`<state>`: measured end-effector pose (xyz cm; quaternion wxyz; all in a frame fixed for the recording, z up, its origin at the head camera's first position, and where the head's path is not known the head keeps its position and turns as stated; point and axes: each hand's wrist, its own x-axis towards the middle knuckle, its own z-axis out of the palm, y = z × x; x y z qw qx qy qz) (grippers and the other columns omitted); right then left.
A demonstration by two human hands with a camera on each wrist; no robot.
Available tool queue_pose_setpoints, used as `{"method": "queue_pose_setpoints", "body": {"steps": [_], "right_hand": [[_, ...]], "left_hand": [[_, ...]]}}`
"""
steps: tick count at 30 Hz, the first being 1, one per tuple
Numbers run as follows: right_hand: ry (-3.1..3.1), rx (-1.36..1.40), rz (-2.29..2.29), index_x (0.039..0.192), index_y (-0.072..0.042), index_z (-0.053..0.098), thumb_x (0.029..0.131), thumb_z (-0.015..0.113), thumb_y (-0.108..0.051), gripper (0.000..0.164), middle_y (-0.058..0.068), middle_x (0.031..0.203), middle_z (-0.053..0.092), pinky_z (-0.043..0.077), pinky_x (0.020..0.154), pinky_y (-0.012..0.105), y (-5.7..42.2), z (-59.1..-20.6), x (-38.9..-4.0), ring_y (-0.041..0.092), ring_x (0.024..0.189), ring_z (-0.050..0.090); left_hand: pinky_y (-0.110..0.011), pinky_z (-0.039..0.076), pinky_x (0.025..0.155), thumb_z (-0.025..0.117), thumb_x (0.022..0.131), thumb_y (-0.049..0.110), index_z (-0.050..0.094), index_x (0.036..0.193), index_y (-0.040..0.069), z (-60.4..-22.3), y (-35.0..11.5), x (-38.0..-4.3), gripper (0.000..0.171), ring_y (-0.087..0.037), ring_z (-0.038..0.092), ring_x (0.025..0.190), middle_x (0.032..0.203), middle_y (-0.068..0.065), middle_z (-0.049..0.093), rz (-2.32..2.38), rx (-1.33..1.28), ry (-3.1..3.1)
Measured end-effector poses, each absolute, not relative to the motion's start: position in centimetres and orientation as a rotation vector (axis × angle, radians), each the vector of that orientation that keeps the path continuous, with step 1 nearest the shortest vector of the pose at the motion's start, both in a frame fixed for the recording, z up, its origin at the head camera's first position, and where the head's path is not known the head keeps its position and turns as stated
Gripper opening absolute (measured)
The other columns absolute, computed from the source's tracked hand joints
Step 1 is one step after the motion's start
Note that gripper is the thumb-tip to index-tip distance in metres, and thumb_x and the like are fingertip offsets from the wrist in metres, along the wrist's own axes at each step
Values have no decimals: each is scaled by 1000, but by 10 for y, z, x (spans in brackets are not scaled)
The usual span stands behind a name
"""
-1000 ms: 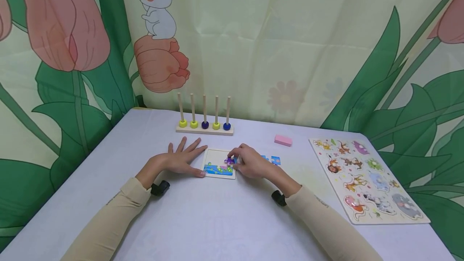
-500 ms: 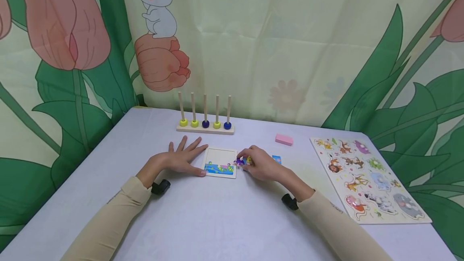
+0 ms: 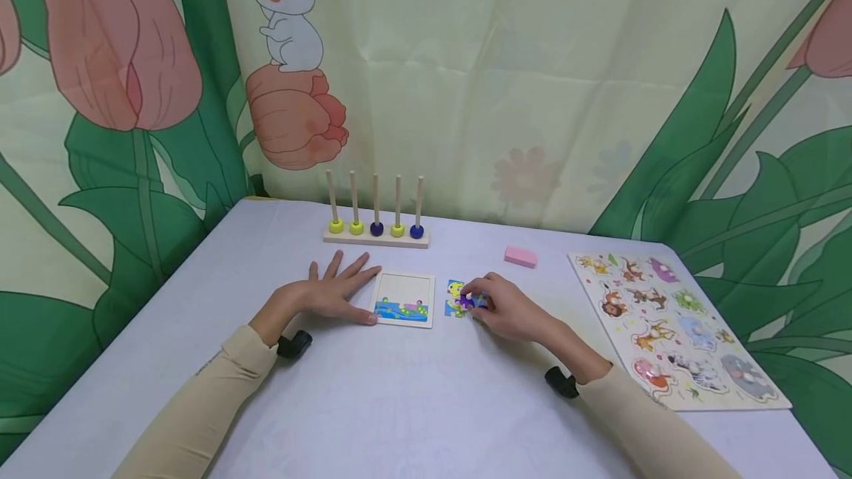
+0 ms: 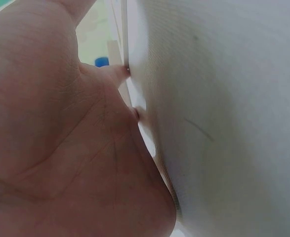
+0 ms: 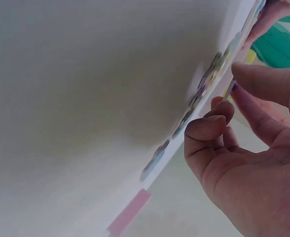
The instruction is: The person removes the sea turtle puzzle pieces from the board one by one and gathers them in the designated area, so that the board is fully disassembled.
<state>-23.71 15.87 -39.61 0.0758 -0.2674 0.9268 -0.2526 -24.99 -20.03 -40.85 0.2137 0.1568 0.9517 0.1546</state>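
Observation:
My left hand (image 3: 333,296) lies spread on the table, its thumb against the left edge of a small wooden puzzle tray (image 3: 432,301). Joined blue, pink and green pieces (image 3: 401,312) fill the tray's lower part; bare wood shows above them. My right hand (image 3: 509,309) pinches a purple jigsaw piece (image 3: 467,302) between thumb and fingers, right of the tray. Under and beside it are loose yellow-and-blue jigsaw pieces (image 3: 454,290), partly hidden by the hand. In the right wrist view the held piece is seen edge-on; the left wrist view shows mostly palm (image 4: 75,143).
Behind the tray stands a wooden peg rack (image 3: 376,241) with yellow and dark blue beads. A pink block (image 3: 520,256) lies at the back, right of centre. An animal peg puzzle board (image 3: 672,331) occupies the table's right side. A printed curtain (image 3: 452,94) hangs behind.
My right hand has moved right with the purple piece, from over the tray to the loose pieces, uncovering the tray's right side. My left hand has stayed in place.

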Motion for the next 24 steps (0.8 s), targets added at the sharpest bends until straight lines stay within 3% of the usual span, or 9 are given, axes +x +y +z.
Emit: {"method": "queue_pose_setpoints", "body": {"steps": [24], "right_hand": [[2828, -740, -771, 130, -8, 70, 99, 74, -10, 32, 10, 117, 65, 43, 71, 24, 215, -400, -226, 14, 84, 49]], "left_hand": [[-86, -13, 118, 66, 87, 77, 17, 172, 28, -410, -199, -250, 109, -53, -21, 162, 182, -7, -7, 435, 439, 2654]]}}
